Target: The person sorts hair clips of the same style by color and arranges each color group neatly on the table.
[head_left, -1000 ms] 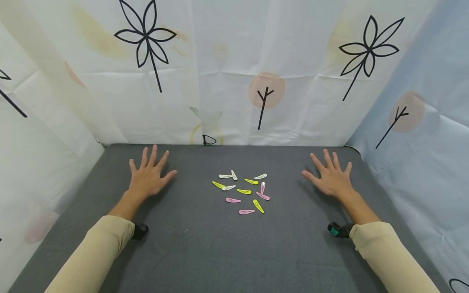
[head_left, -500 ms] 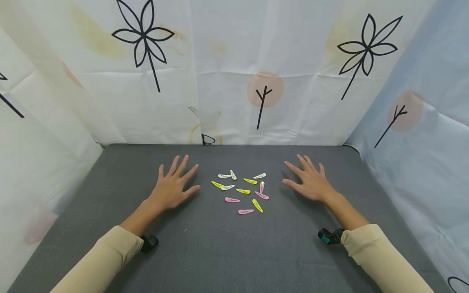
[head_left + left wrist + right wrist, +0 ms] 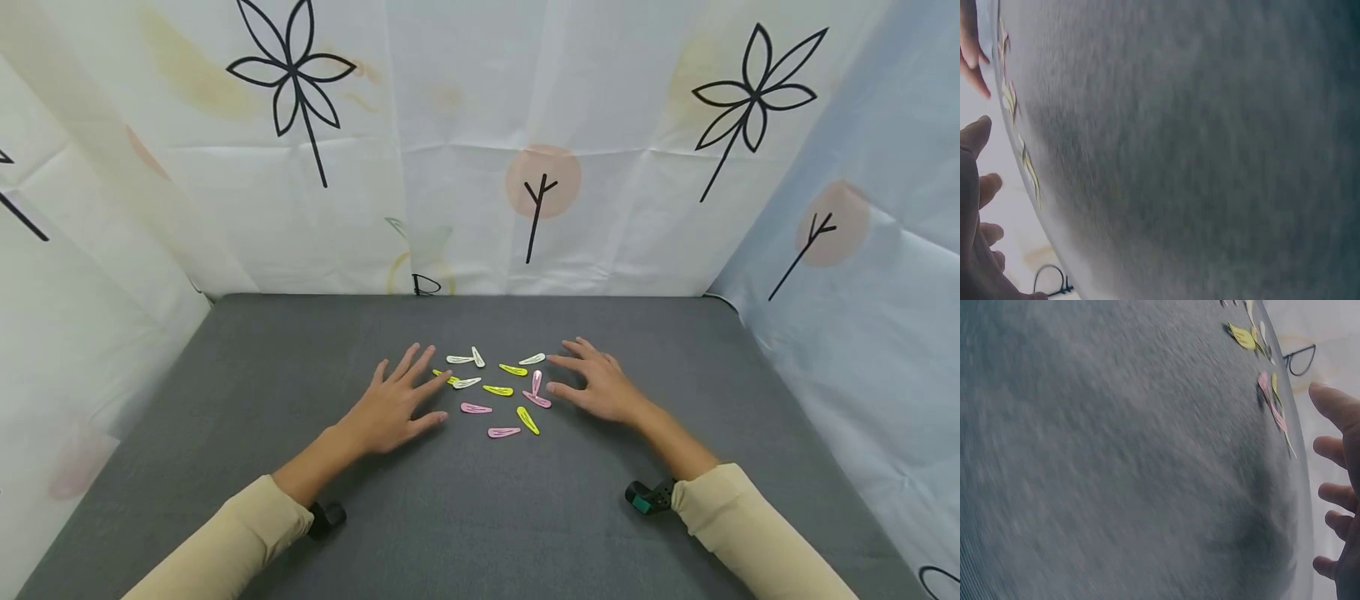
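Observation:
Several snap hair clips in white, yellow and pink lie scattered mid-table in the head view. My left hand (image 3: 390, 410) hovers at their left side with fingers spread, its index finger overlapping the yellow hair clip (image 3: 441, 376) in view. Beside that clip lies a white hair clip (image 3: 467, 383). On the other side, my right hand (image 3: 600, 385) is spread next to the crossed pink hair clips (image 3: 536, 398) and the upper white hair clip (image 3: 532, 359). Neither hand holds anything. In the right wrist view, a yellow hair clip (image 3: 1243, 336) shows near the fingers.
A grey cloth-covered table (image 3: 480, 517) spreads under the hands. White printed curtains (image 3: 465, 100) rise along its back and sides. A black wrist device (image 3: 327, 520) sits at the left cuff, another dark device (image 3: 649, 497) at the right one.
Both hands have moved inward from the table's sides toward the hair clips, the left one going right and the right one going left. The clips have stayed where they were.

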{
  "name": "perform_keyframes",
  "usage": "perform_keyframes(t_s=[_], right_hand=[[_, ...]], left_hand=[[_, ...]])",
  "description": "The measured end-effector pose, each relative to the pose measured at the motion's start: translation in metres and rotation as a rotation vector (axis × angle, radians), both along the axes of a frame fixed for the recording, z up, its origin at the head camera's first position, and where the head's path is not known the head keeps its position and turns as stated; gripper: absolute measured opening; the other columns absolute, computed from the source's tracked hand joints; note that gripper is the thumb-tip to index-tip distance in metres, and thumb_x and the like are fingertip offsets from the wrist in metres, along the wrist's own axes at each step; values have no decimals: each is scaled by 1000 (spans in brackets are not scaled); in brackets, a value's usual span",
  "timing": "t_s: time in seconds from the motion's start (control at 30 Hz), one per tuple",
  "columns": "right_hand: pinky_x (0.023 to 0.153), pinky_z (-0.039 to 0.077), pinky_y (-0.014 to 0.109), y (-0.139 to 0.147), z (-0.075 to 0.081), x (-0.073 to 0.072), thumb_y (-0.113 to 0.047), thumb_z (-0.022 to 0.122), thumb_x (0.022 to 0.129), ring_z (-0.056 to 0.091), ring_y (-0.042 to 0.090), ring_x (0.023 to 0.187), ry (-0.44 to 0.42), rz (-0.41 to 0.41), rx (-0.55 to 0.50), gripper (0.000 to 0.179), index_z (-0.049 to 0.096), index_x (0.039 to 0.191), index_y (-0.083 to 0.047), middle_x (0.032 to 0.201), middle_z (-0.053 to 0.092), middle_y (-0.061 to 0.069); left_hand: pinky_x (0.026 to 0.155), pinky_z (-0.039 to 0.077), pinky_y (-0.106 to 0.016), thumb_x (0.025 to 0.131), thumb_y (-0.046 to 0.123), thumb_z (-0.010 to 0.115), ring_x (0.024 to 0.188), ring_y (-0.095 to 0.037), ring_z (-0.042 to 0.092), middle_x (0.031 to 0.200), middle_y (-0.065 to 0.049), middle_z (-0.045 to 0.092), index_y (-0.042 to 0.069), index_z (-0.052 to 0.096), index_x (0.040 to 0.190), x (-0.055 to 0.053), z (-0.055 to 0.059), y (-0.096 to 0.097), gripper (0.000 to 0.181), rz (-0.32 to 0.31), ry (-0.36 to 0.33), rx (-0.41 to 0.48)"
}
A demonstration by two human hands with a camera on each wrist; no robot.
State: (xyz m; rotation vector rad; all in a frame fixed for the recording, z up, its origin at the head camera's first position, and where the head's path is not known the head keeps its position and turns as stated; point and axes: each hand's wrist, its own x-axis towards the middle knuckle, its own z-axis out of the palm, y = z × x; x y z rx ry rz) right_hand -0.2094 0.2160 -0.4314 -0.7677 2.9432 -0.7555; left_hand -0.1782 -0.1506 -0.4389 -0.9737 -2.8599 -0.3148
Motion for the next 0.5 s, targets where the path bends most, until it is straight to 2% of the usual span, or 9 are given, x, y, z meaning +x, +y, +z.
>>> perform_keyframes(t_s=[0.2,0.4,0.5], right_hand=[[106,25,70,-11,-5,3,-30,73,91,31,45,143,9,21,-69,51,63,134,-6,146,47,23],[104,31,67,-18,-11,4,-26,75,89,41,43,136,41,27,-91,47,66,131,-5,140,52,23],[103,35,64,-20,-13,4,-26,76,88,45,42,133,61,22,-92,47,67,129,-5,137,55,22]], left_hand=[[106,23,-71,97,54,56,151,-35,12,163,-15,22,19,54,145,8,-4,10,60,-54,-36,-12],[106,24,-71,97,54,56,151,-35,12,162,-17,25,17,57,143,12,-4,17,59,-62,-90,-7],[105,26,-70,97,54,56,151,-36,15,160,-18,28,16,58,141,13,-5,19,58,-64,-89,-6]])
